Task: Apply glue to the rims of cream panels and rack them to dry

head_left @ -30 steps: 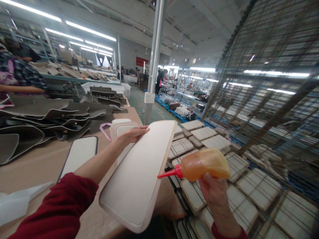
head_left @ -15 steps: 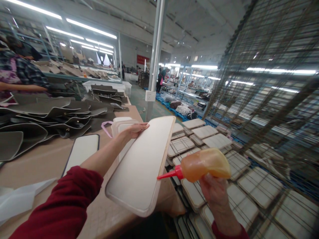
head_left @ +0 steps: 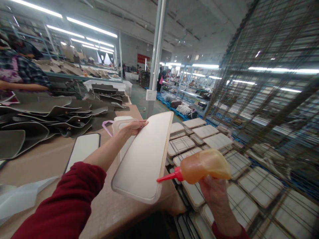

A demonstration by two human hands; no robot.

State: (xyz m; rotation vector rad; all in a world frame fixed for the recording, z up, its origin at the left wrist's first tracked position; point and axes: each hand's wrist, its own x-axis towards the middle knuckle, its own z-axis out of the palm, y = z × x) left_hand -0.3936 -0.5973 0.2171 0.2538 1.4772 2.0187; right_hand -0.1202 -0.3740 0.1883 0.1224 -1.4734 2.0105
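My left hand (head_left: 136, 126) grips the left edge of a white rounded-corner panel (head_left: 144, 156), which is held tilted above the table. Wrapped around a squeeze bottle (head_left: 204, 166) of amber liquid is my right hand (head_left: 214, 191). The bottle lies on its side, its red nozzle (head_left: 169, 176) pointing left with the tip at the panel's right edge, near the lower corner. A yellowish line runs along that edge above the tip. Behind my left hand, more pale panels (head_left: 123, 119) stand on the table, partly hidden.
The brown-covered table (head_left: 104, 205) carries a heap of dark grey pieces (head_left: 50, 113), a dark-edged white panel (head_left: 83, 149) and a translucent sheet (head_left: 22, 200). At right, pale panels lie on wire racks (head_left: 211, 141), with raised wire racks (head_left: 274, 66) above. A co-worker (head_left: 22, 71) is at far left.
The panel has shifted upward and away, so the nozzle tip now meets its edge nearer the lower corner. My right hand and the bottle have barely moved.
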